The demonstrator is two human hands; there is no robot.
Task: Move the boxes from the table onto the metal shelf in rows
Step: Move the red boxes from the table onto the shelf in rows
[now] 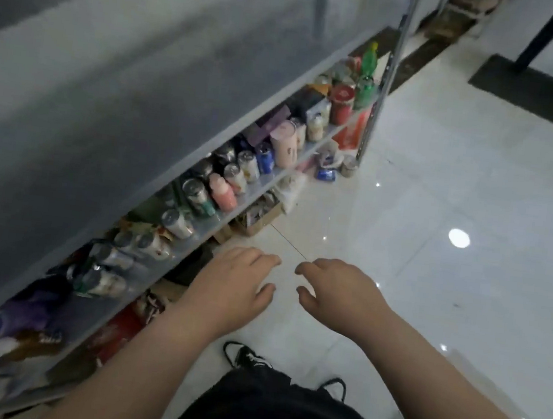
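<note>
Hovering empty above the floor (442,193), left hand (237,282) and right hand (339,294) show loosely curled fingers.
Metal shelf (176,111) holds cans (264,158) and bottles (369,61); labels are too blurred to read.

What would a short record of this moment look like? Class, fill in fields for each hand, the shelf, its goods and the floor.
left hand: empty, fingers loosely curled, held over the floor
right hand: empty, fingers loosely curled, beside the left, not touching it
metal shelf: on the person's left; top level blurred, looks bare
lower level: cans in rows, a pink bottle midway, a green bottle at the far end
floor: glossy white tiles
task boxes: none in either hand
</note>
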